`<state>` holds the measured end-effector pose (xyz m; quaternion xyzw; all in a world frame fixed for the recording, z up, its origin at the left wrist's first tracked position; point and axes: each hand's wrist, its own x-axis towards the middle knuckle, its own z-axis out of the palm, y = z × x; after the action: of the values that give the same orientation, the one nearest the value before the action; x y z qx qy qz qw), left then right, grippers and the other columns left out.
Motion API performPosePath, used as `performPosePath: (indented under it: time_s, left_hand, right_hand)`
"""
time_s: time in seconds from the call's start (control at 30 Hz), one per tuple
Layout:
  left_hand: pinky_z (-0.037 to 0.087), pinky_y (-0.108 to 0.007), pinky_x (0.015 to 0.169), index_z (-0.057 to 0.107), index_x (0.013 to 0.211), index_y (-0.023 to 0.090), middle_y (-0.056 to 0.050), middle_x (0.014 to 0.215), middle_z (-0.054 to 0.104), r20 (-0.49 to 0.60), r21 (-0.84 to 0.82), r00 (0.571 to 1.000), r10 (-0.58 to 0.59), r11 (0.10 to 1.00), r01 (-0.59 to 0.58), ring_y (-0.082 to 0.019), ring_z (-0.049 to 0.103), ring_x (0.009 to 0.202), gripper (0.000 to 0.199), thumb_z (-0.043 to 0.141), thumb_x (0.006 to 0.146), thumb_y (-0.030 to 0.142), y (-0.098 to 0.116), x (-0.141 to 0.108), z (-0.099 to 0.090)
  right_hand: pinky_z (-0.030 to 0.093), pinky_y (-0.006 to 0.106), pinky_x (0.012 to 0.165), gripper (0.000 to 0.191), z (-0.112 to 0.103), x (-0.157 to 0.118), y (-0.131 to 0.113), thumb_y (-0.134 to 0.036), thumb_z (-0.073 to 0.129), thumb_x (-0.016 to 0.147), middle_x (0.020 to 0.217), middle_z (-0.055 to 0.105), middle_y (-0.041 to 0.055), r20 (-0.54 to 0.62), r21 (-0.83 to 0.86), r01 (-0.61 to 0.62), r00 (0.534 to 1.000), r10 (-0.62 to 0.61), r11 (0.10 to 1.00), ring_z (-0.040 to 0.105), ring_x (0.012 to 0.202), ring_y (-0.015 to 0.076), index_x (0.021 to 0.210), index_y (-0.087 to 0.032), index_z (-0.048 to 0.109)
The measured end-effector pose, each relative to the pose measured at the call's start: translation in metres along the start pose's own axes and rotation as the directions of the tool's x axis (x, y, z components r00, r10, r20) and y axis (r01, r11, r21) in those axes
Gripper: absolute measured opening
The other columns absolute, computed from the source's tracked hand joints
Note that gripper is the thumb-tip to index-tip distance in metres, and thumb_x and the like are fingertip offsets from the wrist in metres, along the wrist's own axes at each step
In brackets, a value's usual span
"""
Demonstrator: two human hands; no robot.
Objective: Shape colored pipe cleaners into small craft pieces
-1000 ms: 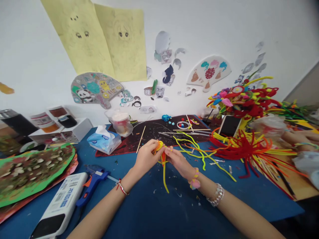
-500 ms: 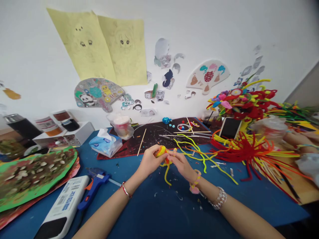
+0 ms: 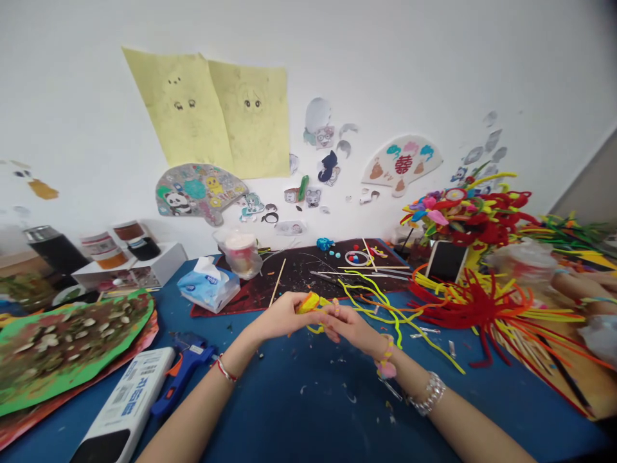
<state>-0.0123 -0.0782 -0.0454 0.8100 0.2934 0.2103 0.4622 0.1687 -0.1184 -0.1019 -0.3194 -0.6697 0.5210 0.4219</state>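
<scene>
Between my hands is a small yellow and orange pipe cleaner piece [image 3: 308, 302], bent and coiled. My left hand [image 3: 289, 316] is closed around its left side, with thumb and fingers covering part of it. My right hand [image 3: 348, 326] pinches at its right end, fingertips meeting those of my left hand; the exact grip is partly hidden. Loose yellow pipe cleaners [image 3: 376, 299] lie just right of my hands on the blue table [image 3: 289, 399]. A wooden stick [image 3: 277, 281] rests behind my left hand.
To the left are a blue glue gun [image 3: 180, 379], a white box [image 3: 128, 405] and a tissue pack [image 3: 208, 286]. Red pipe cleaners [image 3: 475, 312] spread at right, before a propped phone [image 3: 446, 260]. Another person's hand [image 3: 585, 283] shows at the far right edge.
The yellow strand that hung below my hands is drawn up near my fingers. My hands have turned and come closer together. The view has tilted slightly up.
</scene>
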Motion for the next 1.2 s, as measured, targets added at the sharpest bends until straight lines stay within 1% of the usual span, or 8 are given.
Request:
performPosePath:
  time_s: [0.2, 0.33, 0.47, 0.57, 0.7, 0.83, 0.93, 1.2]
  left_hand:
    - [0.031, -0.016, 0.039, 0.059, 0.067, 0.01, 0.0, 0.054, 0.056, 0.229, -0.143, 0.973, 0.017, 0.99, 0.016, -0.004, 0.04, 0.039, 0.035, 0.055, 0.075, 0.044, -0.002, -0.002, 0.0]
    - [0.027, -0.016, 0.037, 0.061, 0.064, 0.008, -0.003, 0.053, 0.058, 0.173, -0.353, 0.98, 0.102, 0.935, -0.035, -0.003, 0.038, 0.037, 0.034, 0.058, 0.074, 0.04, -0.003, 0.0, 0.012]
    - [0.021, -0.015, 0.035, 0.059, 0.063, 0.008, 0.0, 0.047, 0.053, 0.085, -0.492, 0.99, 0.11, 0.869, -0.054, -0.002, 0.034, 0.034, 0.035, 0.062, 0.071, 0.042, -0.016, 0.004, 0.02]
    - [0.025, -0.017, 0.035, 0.058, 0.062, 0.009, -0.001, 0.051, 0.054, 0.221, -0.563, 0.968, 0.122, 0.826, 0.025, -0.002, 0.033, 0.033, 0.041, 0.063, 0.066, 0.05, -0.025, 0.003, 0.018]
    - [0.027, -0.017, 0.039, 0.055, 0.065, 0.01, -0.005, 0.063, 0.059, 0.452, -0.526, 0.885, 0.11, 0.835, 0.165, -0.002, 0.035, 0.039, 0.042, 0.061, 0.068, 0.051, -0.021, -0.001, 0.01]
    - [0.034, -0.018, 0.047, 0.054, 0.067, 0.012, -0.005, 0.066, 0.062, 0.535, -0.356, 0.841, 0.082, 0.925, 0.136, -0.007, 0.048, 0.053, 0.037, 0.059, 0.071, 0.049, -0.012, -0.003, 0.0]
    - [0.035, -0.018, 0.046, 0.052, 0.065, 0.014, -0.003, 0.06, 0.061, 0.578, -0.348, 0.812, 0.079, 0.924, 0.158, -0.008, 0.048, 0.05, 0.04, 0.06, 0.067, 0.053, -0.015, -0.003, 0.0]
    - [0.025, -0.018, 0.037, 0.042, 0.054, 0.016, 0.005, 0.04, 0.045, 0.433, -0.596, 0.897, 0.092, 0.776, 0.208, -0.005, 0.037, 0.036, 0.051, 0.066, 0.05, 0.061, -0.04, 0.0, 0.031]
  right_hand:
    - [0.024, 0.019, 0.044, 0.029, -0.01, 0.002, 0.004, -0.042, 0.051, 0.081, 0.055, 0.04, -0.0063, 0.06, 0.013, -0.024, 0.998, 0.023, 1.0, 0.031, 0.045, 0.0043, 0.074, -0.014, 0.05]
    - [0.022, 0.02, 0.042, 0.035, -0.007, 0.002, 0.003, -0.048, 0.053, 0.077, 0.05, 0.04, -0.0071, 0.192, 0.277, 0.0, 0.98, -0.056, 0.961, 0.028, 0.041, 0.0038, 0.072, -0.014, 0.049]
    - [0.021, 0.02, 0.042, 0.031, -0.001, -0.001, -0.003, -0.043, 0.05, 0.081, 0.043, 0.031, -0.0104, 0.195, 0.421, 0.017, 0.975, -0.108, 0.907, 0.024, 0.038, 0.0037, 0.077, -0.012, 0.052]
    - [0.024, 0.02, 0.042, 0.032, 0.0, -0.008, -0.012, -0.042, 0.051, 0.081, 0.04, 0.032, -0.0106, 0.266, 0.391, -0.003, 0.958, -0.11, 0.921, 0.026, 0.036, 0.0038, 0.08, -0.01, 0.055]
    - [0.027, 0.021, 0.044, 0.038, -0.001, -0.014, -0.018, -0.043, 0.048, 0.082, 0.04, 0.039, -0.0082, 0.389, 0.273, -0.089, 0.921, -0.025, 0.958, 0.031, 0.036, 0.0041, 0.083, -0.007, 0.058]
    - [0.03, 0.022, 0.045, 0.04, 0.003, -0.016, -0.016, -0.043, 0.049, 0.081, 0.041, 0.044, -0.0061, 0.486, 0.312, -0.167, 0.874, -0.007, 0.935, 0.036, 0.036, 0.0057, 0.091, -0.005, 0.058]
    - [0.028, 0.021, 0.043, 0.038, 0.01, -0.017, -0.018, -0.04, 0.05, 0.081, 0.04, 0.042, -0.0075, 0.504, 0.35, -0.166, 0.863, -0.036, 0.922, 0.033, 0.035, 0.0053, 0.096, -0.006, 0.058]
    - [0.022, 0.019, 0.039, 0.03, 0.032, -0.024, -0.029, -0.039, 0.05, 0.082, 0.049, 0.035, -0.0071, 0.309, 0.367, 0.032, 0.938, -0.154, 0.93, 0.027, 0.039, 0.0036, 0.081, -0.01, 0.058]
